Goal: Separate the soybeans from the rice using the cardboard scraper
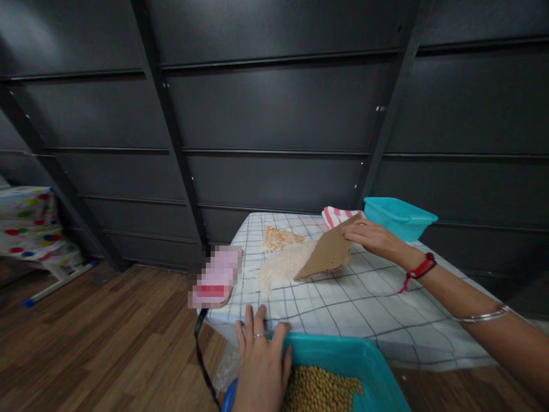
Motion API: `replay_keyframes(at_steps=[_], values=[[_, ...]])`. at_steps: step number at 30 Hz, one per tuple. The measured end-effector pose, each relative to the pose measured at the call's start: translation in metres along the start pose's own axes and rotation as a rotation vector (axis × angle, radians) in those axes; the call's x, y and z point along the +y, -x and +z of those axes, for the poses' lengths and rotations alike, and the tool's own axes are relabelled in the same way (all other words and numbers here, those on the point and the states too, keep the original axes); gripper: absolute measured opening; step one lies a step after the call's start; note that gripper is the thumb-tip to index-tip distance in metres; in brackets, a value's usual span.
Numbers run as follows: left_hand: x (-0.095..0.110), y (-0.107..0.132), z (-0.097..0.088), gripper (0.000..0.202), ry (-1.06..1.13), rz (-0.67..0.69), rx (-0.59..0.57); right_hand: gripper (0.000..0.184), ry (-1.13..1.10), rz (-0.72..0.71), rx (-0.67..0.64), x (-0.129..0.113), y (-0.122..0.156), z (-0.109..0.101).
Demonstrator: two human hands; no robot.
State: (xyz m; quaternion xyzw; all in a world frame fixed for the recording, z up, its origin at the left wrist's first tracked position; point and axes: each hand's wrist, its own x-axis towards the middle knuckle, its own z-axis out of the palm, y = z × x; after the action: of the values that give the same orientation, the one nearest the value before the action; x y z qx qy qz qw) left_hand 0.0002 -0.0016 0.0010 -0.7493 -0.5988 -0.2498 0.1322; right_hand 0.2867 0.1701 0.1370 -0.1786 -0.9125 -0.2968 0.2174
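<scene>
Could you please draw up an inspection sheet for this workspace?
Surface: checked tablecloth, with grains lying on it.
Job's things: cardboard piece, tilted, lower edge by white grains; yellow grains beyond; front teal tub holding brownish seeds.
Clutter: pixelated pink item, striped cloth, rear teal tub.
Hands: right hand grips the cardboard; left hand, fingers spread, at the front tub's rim.
Cables: black cord or strap hanging left.
Surroundings: dark panelled wall, wood-look floor, dotted cover.
</scene>
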Motion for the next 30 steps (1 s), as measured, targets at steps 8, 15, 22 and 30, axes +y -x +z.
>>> replay_keyframes(at_steps=[8,15,22,30], values=[[0.007,-0.002,-0.002,0.028,0.008,-0.064,0.053,0.029,0.007,0.039,-0.012,0.011,-0.008,0.016],[0.002,-0.001,-0.002,0.028,0.005,-0.041,0.019,0.031,0.015,0.069,-0.049,0.012,-0.023,-0.034],[0.004,-0.001,-0.004,0.028,0.024,-0.048,0.036,0.035,-0.026,0.087,-0.020,-0.011,0.001,-0.070],[0.004,-0.001,-0.002,0.029,0.019,-0.037,0.029,0.038,-0.014,0.021,-0.013,-0.028,0.037,-0.034]])
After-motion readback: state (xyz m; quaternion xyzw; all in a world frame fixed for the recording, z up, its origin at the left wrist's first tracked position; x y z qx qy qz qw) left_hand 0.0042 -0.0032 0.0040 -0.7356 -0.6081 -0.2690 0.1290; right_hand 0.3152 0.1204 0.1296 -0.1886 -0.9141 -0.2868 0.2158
